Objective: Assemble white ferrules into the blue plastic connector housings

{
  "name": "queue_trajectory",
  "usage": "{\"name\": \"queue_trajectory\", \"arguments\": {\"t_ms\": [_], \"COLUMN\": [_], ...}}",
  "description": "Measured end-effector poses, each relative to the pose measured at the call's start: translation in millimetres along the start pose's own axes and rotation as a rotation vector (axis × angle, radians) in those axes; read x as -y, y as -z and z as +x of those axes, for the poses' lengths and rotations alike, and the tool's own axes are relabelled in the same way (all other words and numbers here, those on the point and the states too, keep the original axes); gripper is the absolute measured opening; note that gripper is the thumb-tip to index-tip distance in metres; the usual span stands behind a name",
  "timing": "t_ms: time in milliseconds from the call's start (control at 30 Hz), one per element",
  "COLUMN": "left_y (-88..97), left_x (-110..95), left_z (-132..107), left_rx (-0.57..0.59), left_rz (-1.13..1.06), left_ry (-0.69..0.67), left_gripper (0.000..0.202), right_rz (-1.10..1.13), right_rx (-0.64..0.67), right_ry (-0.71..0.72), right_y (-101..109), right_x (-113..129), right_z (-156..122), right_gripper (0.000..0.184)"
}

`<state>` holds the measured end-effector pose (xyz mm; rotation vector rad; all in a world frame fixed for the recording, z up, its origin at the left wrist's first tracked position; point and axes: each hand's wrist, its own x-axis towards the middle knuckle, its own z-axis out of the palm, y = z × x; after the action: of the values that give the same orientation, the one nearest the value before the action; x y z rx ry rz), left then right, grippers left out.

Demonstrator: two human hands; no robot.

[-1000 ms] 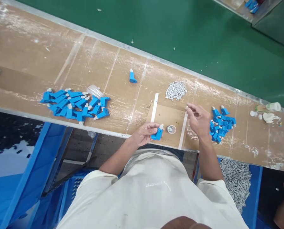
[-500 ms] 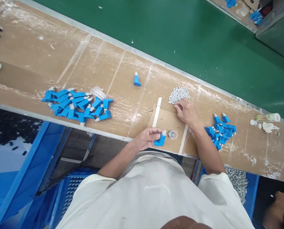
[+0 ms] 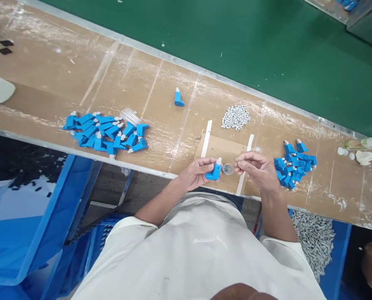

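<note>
My left hand [image 3: 196, 173] grips a small blue plastic part [image 3: 215, 171] with a white tip, held upright at the near edge of the bench. My right hand [image 3: 257, 167] is pinched closed just right of it, fingertips close to a small round clear cap [image 3: 228, 168]; what the fingers pinch is too small to name. Both hands sit over a brown cardboard pad [image 3: 225, 150] edged by two white strips. A heap of small grey pieces [image 3: 235, 117] lies beyond the pad.
A large pile of blue parts [image 3: 106, 134] with a clear cup [image 3: 130, 116] lies left. A smaller blue pile [image 3: 293, 163] lies right. One blue part [image 3: 178, 98] stands alone farther back. A bottle [image 3: 363, 143] lies far right. Blue bins sit under the bench.
My right hand has come back from the grey heap to the blue part in my left hand, now pinched. The left hand has stayed put.
</note>
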<state>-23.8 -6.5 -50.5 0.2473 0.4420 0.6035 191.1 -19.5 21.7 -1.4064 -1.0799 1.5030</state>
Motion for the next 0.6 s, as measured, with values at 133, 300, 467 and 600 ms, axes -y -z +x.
{"name": "queue_trajectory", "arguments": {"t_ms": [133,300,467,600], "left_y": [-5.7,-9.7,-10.6,-9.9], "left_x": [3.5,5.2,4.9,5.7], "left_z": [2.2,2.2,-1.0,-2.7], "left_rx": [-0.012,-0.031,-0.055,-0.054], "left_rz": [0.008,0.041,0.055,0.046], "left_ry": [0.046,0.046,0.028,0.025], "left_gripper": [0.044,0.042,0.041,0.041], "right_rz": [0.209,0.326,0.285,0.293], "right_rx": [0.009,0.009,-0.009,-0.006], "right_ry": [-0.064,-0.067,-0.082,-0.055], "right_y": [-12.5,-12.8,-9.4,-15.4], "right_x": [-6.9,-13.1,-18.2,-16.5], "right_z": [-16.6,-18.2,-16.3,-17.9], "right_gripper": [0.035,0.033,0.041,0.042]}}
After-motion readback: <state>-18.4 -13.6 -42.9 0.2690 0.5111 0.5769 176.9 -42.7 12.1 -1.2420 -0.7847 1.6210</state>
